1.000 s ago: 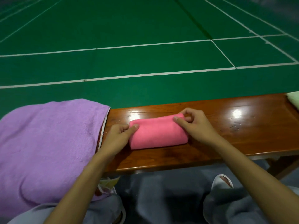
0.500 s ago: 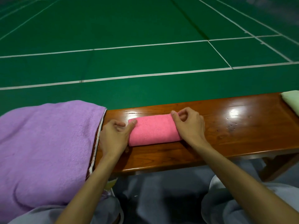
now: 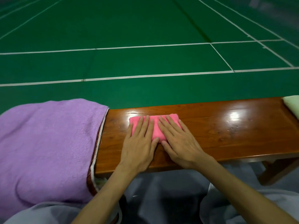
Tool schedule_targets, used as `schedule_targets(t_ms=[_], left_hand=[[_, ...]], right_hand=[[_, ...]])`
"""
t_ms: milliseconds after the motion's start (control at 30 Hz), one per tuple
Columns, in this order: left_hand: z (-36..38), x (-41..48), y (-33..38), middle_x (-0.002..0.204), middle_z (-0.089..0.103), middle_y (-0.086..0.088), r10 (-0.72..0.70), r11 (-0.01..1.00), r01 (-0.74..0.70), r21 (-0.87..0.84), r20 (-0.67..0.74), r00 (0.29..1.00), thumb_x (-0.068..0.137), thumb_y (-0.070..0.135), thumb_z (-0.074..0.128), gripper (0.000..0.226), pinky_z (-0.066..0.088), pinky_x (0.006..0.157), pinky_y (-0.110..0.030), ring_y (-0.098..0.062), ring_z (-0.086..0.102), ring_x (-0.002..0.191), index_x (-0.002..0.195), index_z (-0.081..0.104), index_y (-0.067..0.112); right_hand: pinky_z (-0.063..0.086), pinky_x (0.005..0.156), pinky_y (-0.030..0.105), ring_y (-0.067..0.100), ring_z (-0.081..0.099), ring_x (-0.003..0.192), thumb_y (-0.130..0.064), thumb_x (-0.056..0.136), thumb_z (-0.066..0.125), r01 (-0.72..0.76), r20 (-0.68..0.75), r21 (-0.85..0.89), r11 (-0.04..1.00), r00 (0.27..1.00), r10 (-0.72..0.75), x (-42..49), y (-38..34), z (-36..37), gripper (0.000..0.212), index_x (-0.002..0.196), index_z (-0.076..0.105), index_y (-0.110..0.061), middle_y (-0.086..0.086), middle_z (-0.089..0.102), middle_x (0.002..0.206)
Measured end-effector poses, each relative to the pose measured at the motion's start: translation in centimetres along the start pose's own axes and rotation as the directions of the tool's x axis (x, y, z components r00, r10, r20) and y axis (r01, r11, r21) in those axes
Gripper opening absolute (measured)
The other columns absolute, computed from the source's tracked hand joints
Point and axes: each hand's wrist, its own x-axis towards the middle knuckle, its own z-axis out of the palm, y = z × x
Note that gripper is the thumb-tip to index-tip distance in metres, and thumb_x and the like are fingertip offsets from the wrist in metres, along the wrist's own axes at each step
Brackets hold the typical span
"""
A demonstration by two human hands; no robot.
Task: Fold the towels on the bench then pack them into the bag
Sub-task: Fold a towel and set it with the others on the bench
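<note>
Pink towel [image 3: 156, 126], folded small, lies on the bench [image 3: 226, 131] near its far edge. Left hand [image 3: 140, 143] and right hand [image 3: 179, 143] both flat on it, fingers straight and pressing down, gripping nothing, thumbs nearly touching. Purple towel [image 3: 48, 143] drapes the bench's left end; pale towel [image 3: 292, 104] at right edge.

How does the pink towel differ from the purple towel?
The pink towel is folded into a small block; the purple towel lies spread out, far larger. The left hand and right hand press flat on the pink towel; no hand touches the purple towel. On the bench, the pink towel sits centrally; the purple towel covers the left end. Both are soft cloth.
</note>
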Motion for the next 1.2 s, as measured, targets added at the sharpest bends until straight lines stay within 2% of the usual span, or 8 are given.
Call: schedule_targets(t_ms=[367, 500, 600, 700, 833, 933, 1033, 1200], left_hand=[[-1.5, -0.7, -1.4, 0.172, 0.008, -0.002, -0.129, 0.983, 0.135, -0.125, 0.058, 0.99, 0.104, 0.051, 0.004, 0.07, 0.009, 0.129, -0.046, -0.017, 0.001, 0.159, 0.165, 0.013, 0.017], [-1.8, -0.7, -1.9, 0.17, 0.004, 0.007, -0.128, 0.947, 0.14, -0.289, 0.061, 0.99, 0.101, 0.055, 0.001, 0.073, 0.005, 0.128, -0.039, -0.009, -0.002, 0.158, 0.165, 0.013, 0.022], [-3.0, -0.4, -2.7, 0.167, 0.021, 0.011, -0.175, 0.763, 0.189, -0.618, 0.085, 0.981, 0.108, 0.053, 0.017, 0.062, 0.012, 0.127, -0.032, -0.002, 0.012, 0.154, 0.16, 0.032, 0.022], [-4.8, 0.0, -3.7, 0.145, 0.052, 0.014, -0.388, 0.483, 0.277, -0.831, 0.08, 0.918, 0.108, 0.038, 0.047, 0.04, 0.036, 0.109, -0.028, -0.003, 0.048, 0.132, 0.145, 0.057, 0.023], [-4.7, 0.6, -5.4, 0.112, 0.072, -0.001, -0.648, 0.394, 0.567, -0.723, 0.218, 0.729, 0.096, 0.057, 0.058, 0.046, 0.051, 0.092, -0.037, -0.022, 0.066, 0.102, 0.115, 0.069, 0.017], [-4.6, 1.2, -5.3, 0.088, 0.071, -0.007, -0.624, 0.41, 0.694, -0.592, 0.374, 0.687, 0.085, 0.08, 0.055, 0.066, 0.057, 0.089, -0.046, -0.028, 0.068, 0.084, 0.09, 0.068, 0.015], [-4.9, 2.2, -4.2, 0.082, 0.07, -0.007, -0.584, 0.472, 0.712, -0.519, 0.421, 0.694, 0.075, 0.083, 0.064, 0.069, 0.059, 0.083, -0.044, -0.027, 0.068, 0.078, 0.087, 0.067, 0.015], [-4.2, 3.5, -3.2, 0.099, 0.068, -0.006, -0.56, 0.375, 0.743, -0.554, 0.503, 0.658, 0.076, 0.061, 0.079, 0.055, 0.059, 0.086, -0.049, -0.026, 0.067, 0.089, 0.102, 0.061, 0.017]], right_hand=[[0.011, 0.129, 0.045, 0.01, -0.008, 0.158, -0.055, 0.103, 0.026, -0.061, -0.066, 0.169, 0.984, 0.995, 0.073, -0.8, 2.9, 1.0, 0.072, 0.165, 0.005, -0.028, -0.014, -0.002, 0.171], [0.008, 0.129, 0.043, 0.011, -0.009, 0.158, -0.063, 0.098, 0.03, -0.055, -0.046, 0.199, 0.979, 0.997, 0.065, -0.9, 2.8, 0.8, 0.081, 0.165, 0.0, -0.029, -0.015, -0.007, 0.171], [0.008, 0.129, 0.043, 0.009, -0.004, 0.158, -0.071, 0.093, 0.034, -0.067, -0.042, 0.26, 0.963, 0.996, 0.081, -0.8, 2.9, 0.6, 0.085, 0.165, 0.008, -0.032, -0.017, -0.001, 0.17], [0.015, 0.127, 0.037, 0.003, 0.01, 0.156, -0.072, 0.09, 0.047, -0.081, -0.069, 0.553, 0.83, 0.987, 0.142, -0.4, 3.5, -0.2, 0.082, 0.161, 0.023, -0.039, -0.019, 0.011, 0.169], [0.044, 0.109, 0.034, 0.013, 0.055, 0.131, -0.046, 0.096, 0.067, -0.209, -0.103, 0.775, 0.596, 0.889, 0.446, 0.8, 3.6, -1.7, 0.072, 0.158, 0.036, -0.028, -0.006, 0.049, 0.151], [0.053, 0.092, 0.043, 0.026, 0.067, 0.104, -0.06, 0.092, 0.064, -0.508, -0.011, 0.684, 0.523, 0.71, 0.704, 1.8, 3.5, -2.5, 0.058, 0.123, 0.066, -0.011, 0.003, 0.071, 0.109], [0.057, 0.077, 0.05, 0.032, 0.069, 0.081, -0.073, 0.085, 0.059, -0.614, 0.13, 0.613, 0.497, 0.699, 0.704, 2.9, 2.7, -2.7, 0.063, 0.085, 0.07, -0.011, 0.009, 0.073, 0.083], [0.046, 0.066, 0.038, 0.035, 0.068, 0.091, -0.062, 0.082, 0.069, -0.675, 0.202, 0.583, 0.451, 0.659, 0.725, 3.8, 1.8, -2.4, 0.053, 0.091, 0.067, -0.009, 0.011, 0.071, 0.096]])
